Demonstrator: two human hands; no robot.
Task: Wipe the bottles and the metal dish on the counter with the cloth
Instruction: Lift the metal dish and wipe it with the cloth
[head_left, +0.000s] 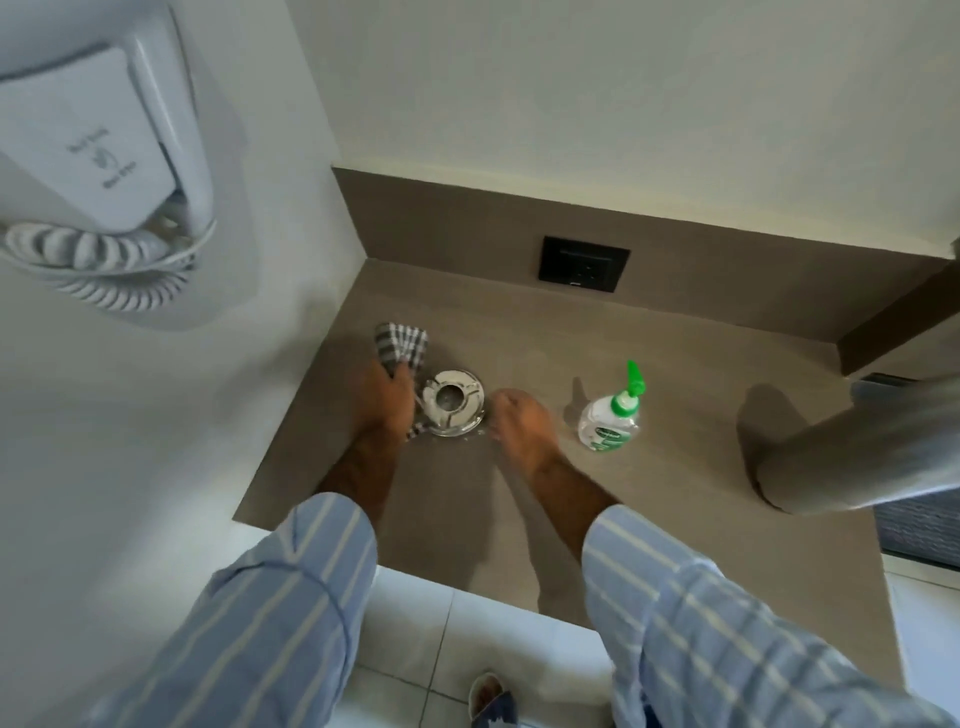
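Note:
A round metal dish (453, 401) sits on the brown counter (519, 338) near the left wall. My left hand (387, 402) is closed on a grey checked cloth (401, 344), which bunches above the fingers and touches the dish's left rim. My right hand (519, 423) rests curled on the counter just right of the dish, nothing visibly in it. One clear pump bottle (609, 422) with a green top and green label stands upright further right, apart from both hands.
A wall-mounted hair dryer (98, 156) with a coiled cord hangs on the left wall. A black socket (584, 265) sits in the back splash. A grey bulky object (857, 447) lies at the counter's right. White floor tiles (441, 634) lie below the counter edge.

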